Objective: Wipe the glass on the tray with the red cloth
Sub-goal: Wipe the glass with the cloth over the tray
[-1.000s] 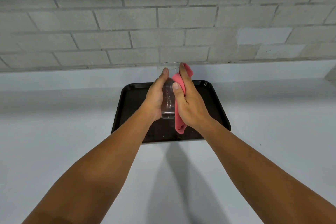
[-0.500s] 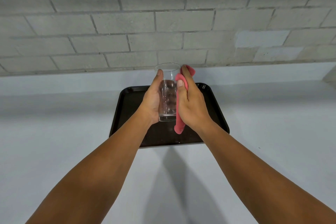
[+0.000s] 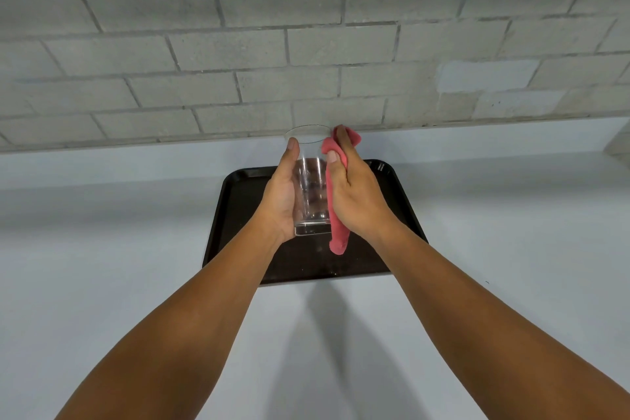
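Head-camera view is showing the clear, straight-sided drinking glass (image 3: 312, 191) being held upright in the air above the black rectangular plastic tray (image 3: 238, 215), not resting on it. Over the past second the glass is sitting straighter and its open rim is now showing fully, while the red cloth (image 3: 337, 215) is sliding along its right wall; wiping looks well under way. The left hand (image 3: 281, 194) is clamping the glass; the right hand (image 3: 354, 194) is pressing the cloth against it. Counting: one glass, one cloth, one tray, two hands.
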Motion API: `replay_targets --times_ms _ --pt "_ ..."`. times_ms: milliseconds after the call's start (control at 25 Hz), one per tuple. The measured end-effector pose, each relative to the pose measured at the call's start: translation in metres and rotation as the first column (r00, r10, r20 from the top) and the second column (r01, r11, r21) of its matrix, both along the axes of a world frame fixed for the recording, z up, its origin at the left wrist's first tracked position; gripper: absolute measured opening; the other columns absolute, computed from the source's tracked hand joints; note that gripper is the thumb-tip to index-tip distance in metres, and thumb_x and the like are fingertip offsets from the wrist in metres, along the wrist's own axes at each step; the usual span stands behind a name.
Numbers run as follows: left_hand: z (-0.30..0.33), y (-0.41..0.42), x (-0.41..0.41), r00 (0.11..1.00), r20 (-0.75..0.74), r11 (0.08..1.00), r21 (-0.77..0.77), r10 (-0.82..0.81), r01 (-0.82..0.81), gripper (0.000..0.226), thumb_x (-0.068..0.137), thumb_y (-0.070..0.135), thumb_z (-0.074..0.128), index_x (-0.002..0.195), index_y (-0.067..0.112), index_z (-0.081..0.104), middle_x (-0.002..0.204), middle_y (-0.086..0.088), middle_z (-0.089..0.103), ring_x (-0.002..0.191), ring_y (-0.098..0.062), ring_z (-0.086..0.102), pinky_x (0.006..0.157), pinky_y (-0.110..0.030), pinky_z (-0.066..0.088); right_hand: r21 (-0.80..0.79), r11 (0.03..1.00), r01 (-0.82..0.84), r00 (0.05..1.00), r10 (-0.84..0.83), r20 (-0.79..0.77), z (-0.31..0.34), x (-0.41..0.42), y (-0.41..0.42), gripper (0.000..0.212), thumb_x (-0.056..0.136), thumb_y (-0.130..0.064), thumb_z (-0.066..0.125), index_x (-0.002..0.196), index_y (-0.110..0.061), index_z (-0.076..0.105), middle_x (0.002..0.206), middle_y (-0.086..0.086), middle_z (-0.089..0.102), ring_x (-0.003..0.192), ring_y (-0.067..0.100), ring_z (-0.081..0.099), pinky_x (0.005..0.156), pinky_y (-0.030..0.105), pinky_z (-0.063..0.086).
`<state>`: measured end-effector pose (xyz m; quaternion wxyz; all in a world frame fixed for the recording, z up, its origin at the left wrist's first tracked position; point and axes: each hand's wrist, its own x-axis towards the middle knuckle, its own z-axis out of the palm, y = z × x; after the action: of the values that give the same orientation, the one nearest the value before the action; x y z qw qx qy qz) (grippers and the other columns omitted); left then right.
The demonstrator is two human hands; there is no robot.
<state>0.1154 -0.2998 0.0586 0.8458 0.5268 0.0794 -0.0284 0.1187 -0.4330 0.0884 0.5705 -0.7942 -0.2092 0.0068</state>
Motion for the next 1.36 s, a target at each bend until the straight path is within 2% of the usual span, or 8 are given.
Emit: replay_targets --times_ms 240,440,520,640,800,1040,1160,1360 --pt "0.008 0.001 0.007 1.000 0.018 1.000 -0.021 0.022 -0.022 0.077 0.087 0.072 0.052 0.131 0.011 0.067 0.132 -0.016 0.069 0.122 -0.032 0.066 0.100 -0.047 0.051 -0.056 0.998 -0.036 0.982 0.046 0.182 0.000 -0.021 0.006 0.052 0.105 -0.033 0.031 0.155 -0.031 0.014 0.163 -0.004 0.015 0.148 0.012 0.018 0.113 0.025 0.026" --pt "0.007 0.000 0.005 1.000 -0.001 0.999 -0.037 0.002 -0.002 0.079 0.084 0.075 0.051 0.118 0.008 0.075 0.117 -0.020 0.074 0.108 -0.034 0.073 0.082 -0.044 0.060 -0.001 0.999 -0.043 0.996 0.043 0.074 0.004 -0.011 -0.003 0.051 0.106 -0.033 0.031 0.155 -0.030 0.015 0.152 -0.015 0.031 0.122 -0.021 0.034 0.088 -0.008 0.026" --pt "0.009 -0.001 0.003 1.000 0.006 0.998 -0.053 -0.016 0.016 0.083 0.081 0.076 0.053 0.119 0.005 0.073 0.113 -0.021 0.075 0.103 -0.034 0.074 0.080 -0.045 0.060 0.002 1.000 -0.004 1.000 0.004 0.020 0.007 -0.002 -0.005 0.052 0.106 -0.035 0.030 0.155 -0.028 0.016 0.153 -0.008 0.035 0.119 -0.015 0.033 0.078 -0.013 0.023" --pt "0.010 -0.002 0.003 1.000 0.015 0.999 -0.048 -0.024 0.025 0.086 0.080 0.076 0.054 0.127 0.005 0.068 0.111 -0.019 0.075 0.102 -0.033 0.074 0.079 -0.044 0.059 0.018 1.000 0.008 1.000 -0.008 0.007 0.006 0.003 -0.006 0.052 0.106 -0.037 0.028 0.156 -0.028 0.016 0.156 -0.004 0.033 0.133 0.004 0.034 0.080 -0.010 0.023" --pt "0.010 -0.004 0.004 1.000 0.016 0.999 0.045 0.024 -0.025 0.079 0.082 0.076 0.052 0.118 0.009 0.073 0.108 -0.017 0.077 0.100 -0.032 0.075 0.076 -0.043 0.061 0.054 0.998 0.029 1.000 -0.030 0.004 0.006 -0.007 -0.004 0.052 0.106 -0.038 0.029 0.155 -0.032 0.014 0.155 -0.005 0.034 0.128 0.000 0.038 0.076 -0.007 0.031" --pt "0.010 -0.011 0.002 0.996 -0.016 0.992 0.088 0.090 -0.088 0.076 0.078 0.073 0.059 0.119 0.011 0.073 0.117 -0.020 0.075 0.108 -0.035 0.073 0.089 -0.047 0.059 0.038 0.998 0.040 0.997 -0.042 0.067 0.004 -0.022 -0.002 0.053 0.105 -0.038 0.031 0.155 -0.033 0.014 0.158 -0.007 0.030 0.137 0.009 0.039 0.101 0.017 0.032" --pt "0.011 -0.015 0.000 0.998 -0.013 0.994 0.091 0.063 -0.062 0.084 0.072 0.074 0.060 0.123 0.008 0.071 0.120 -0.020 0.074 0.112 -0.034 0.071 0.094 -0.048 0.056 0.016 0.999 0.036 0.997 -0.037 0.070 0.001 -0.019 -0.007 0.053 0.105 -0.037 0.030 0.155 -0.034 0.012 0.157 -0.008 0.031 0.132 0.002 0.039 0.095 0.008 0.031" --pt "0.005 -0.021 -0.003 0.999 0.024 0.996 0.081 0.037 -0.039 0.068 0.073 0.071 0.060 0.107 0.015 0.076 0.100 -0.011 0.080 0.094 -0.027 0.077 0.071 -0.038 0.061 0.039 0.994 0.100 0.995 -0.099 -0.016 -0.003 -0.004 -0.015 0.052 0.105 -0.041 0.028 0.155 -0.032 0.015 0.152 -0.005 0.038 0.116 -0.007 0.038 0.080 -0.003 0.030"
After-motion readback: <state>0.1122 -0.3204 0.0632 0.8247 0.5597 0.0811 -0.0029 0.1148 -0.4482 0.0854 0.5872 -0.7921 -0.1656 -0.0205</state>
